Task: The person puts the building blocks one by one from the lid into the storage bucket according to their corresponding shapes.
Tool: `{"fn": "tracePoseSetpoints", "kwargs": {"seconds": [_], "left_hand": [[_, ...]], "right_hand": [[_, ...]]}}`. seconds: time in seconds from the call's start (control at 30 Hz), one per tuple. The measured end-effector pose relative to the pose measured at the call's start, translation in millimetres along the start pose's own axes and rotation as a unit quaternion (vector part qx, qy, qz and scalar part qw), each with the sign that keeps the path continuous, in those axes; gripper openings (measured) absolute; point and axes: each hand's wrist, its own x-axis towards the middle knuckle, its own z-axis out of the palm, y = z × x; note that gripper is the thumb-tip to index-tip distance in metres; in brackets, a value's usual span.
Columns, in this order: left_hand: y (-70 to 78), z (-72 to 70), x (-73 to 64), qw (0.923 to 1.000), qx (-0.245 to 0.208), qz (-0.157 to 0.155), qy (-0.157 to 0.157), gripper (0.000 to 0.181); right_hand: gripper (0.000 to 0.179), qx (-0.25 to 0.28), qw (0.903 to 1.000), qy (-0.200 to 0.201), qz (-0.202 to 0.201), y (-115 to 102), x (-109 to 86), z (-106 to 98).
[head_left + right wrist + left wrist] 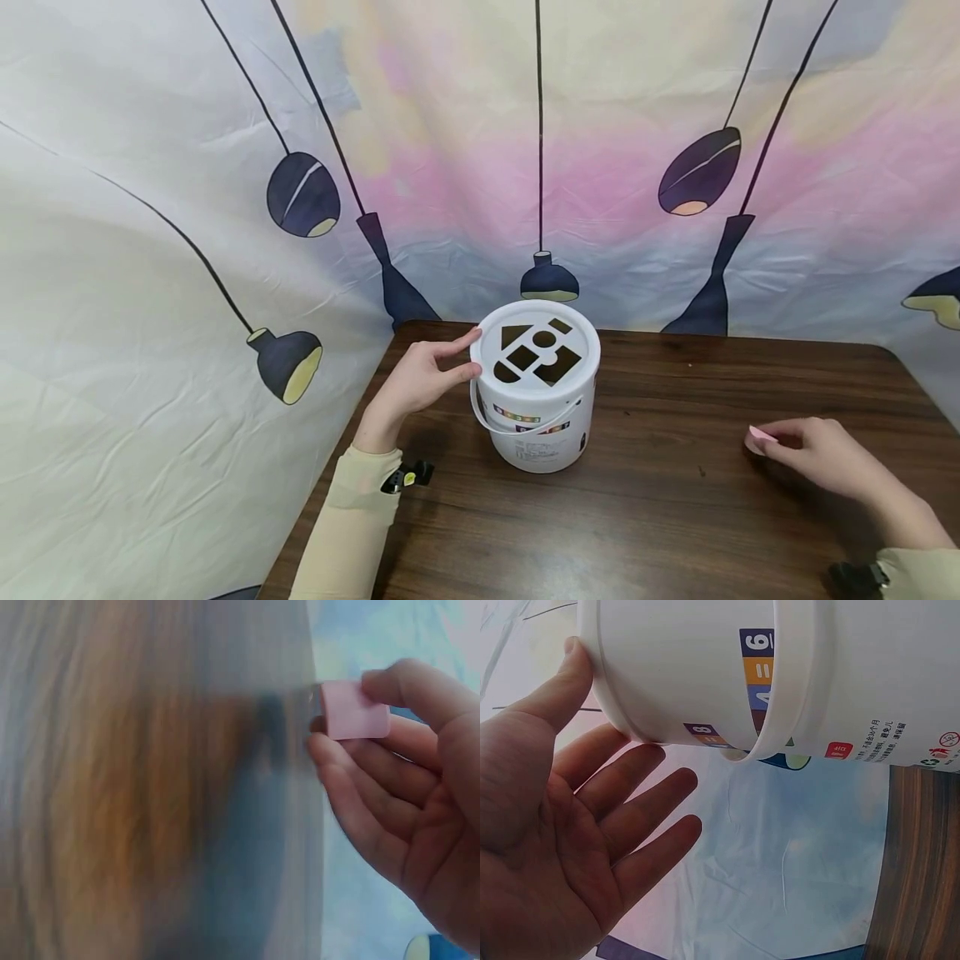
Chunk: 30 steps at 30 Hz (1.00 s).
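A white bucket (536,433) stands upright on the table, its lid (491,337) cut with holes of several shapes, among them a triangle, a circle and a square. My left hand (420,377) is at the bucket's left side, thumb and index fingertips touching the lid's rim. In the left wrist view the other fingers (656,847) of that hand spread loosely beside the white wall. Out to the right, my right hand (825,454) pinches a small pink square block (352,711) between thumb and fingers, above the table.
The dark wooden table (675,517) reaches back to a hanging cloth (465,125) printed with lamps. The bucket's white handle (517,432) hangs down across its front. Small dark specks lie on the table right of the bucket.
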Motion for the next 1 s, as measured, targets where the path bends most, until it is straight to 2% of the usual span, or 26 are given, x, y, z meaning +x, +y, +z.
{"fn": "tracePoseSetpoints", "kwargs": {"seconds": [0.2, 0.4, 0.57, 0.77, 0.9, 1.0], "left_hand": [[0.6, 0.1, -0.5, 1.0, 0.0, 0.001, 0.001, 0.059], [0.5, -0.8, -0.4, 1.0, 0.0, 0.004, -0.001, 0.06], [0.4, -1.2, 0.7, 0.9999, 0.01, 0.005, -0.002, 0.06], [1.0, -0.7, 1.7, 0.9998, 0.019, 0.007, -0.003, 0.061], [0.7, -0.5, 1.2, 0.9999, 0.014, 0.007, -0.006, 0.06], [0.6, -0.8, 0.5, 0.9999, 0.013, 0.004, -0.006, 0.061]], "right_hand": [[0.035, 0.021, 0.993, 0.112, -0.031, -38, 13.1, -6], [0.039, 0.092, 0.98, 0.176, -0.011, -91, 34.0, -19], [0.037, 0.162, 0.9632, 0.214, -0.009, -140, 52.3, -23], [0.034, 0.22, 0.9427, 0.249, -0.036, -191, 66.7, -23], [0.032, 0.255, 0.9313, 0.252, -0.064, -222, 74.7, -20], [0.03, 0.271, 0.9279, 0.239, -0.089, -244, 81.9, -15]]}}
